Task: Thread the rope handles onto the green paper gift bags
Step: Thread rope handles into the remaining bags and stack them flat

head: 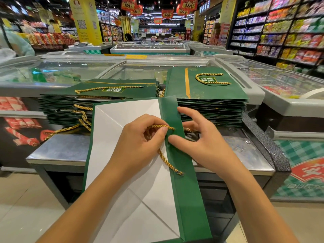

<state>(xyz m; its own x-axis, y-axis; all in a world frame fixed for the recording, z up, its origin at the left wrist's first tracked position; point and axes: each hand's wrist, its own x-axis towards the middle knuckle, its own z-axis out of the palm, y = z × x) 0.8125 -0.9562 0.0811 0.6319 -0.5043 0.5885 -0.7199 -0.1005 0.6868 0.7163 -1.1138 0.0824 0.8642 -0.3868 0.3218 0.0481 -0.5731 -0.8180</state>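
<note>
1. Lying open in the head view, a green paper gift bag (177, 155) is spread over the near edge of a steel table (61, 149), white inside upward, its folded green top band running away from the camera at the right.
2. A gold rope handle (165, 162) is pinched by the left hand (140, 142) between thumb and forefinger, just beside the band's middle, where it is led to what looks like a punched hole; its frayed loose end is left lying on the band, nearer the camera.
3. The band is gripped by the right hand (201, 142): the thumb is pressed on top, beside the left fingertips (164, 131), and the fingers (190, 124) are reached round the far edge, forefinger raised free. A short piece of rope is glimpsed past that edge.
4. Two stacks of flat bags are seen behind, a left stack (105, 88) and a right stack (206, 85), each topped by a bag with its gold handle fitted.
5. The step in hand is judged to be threading one rope end through the band. Next, the rope is to be drawn through from the far side, with the band kept flat so that the paper is not torn.
</note>
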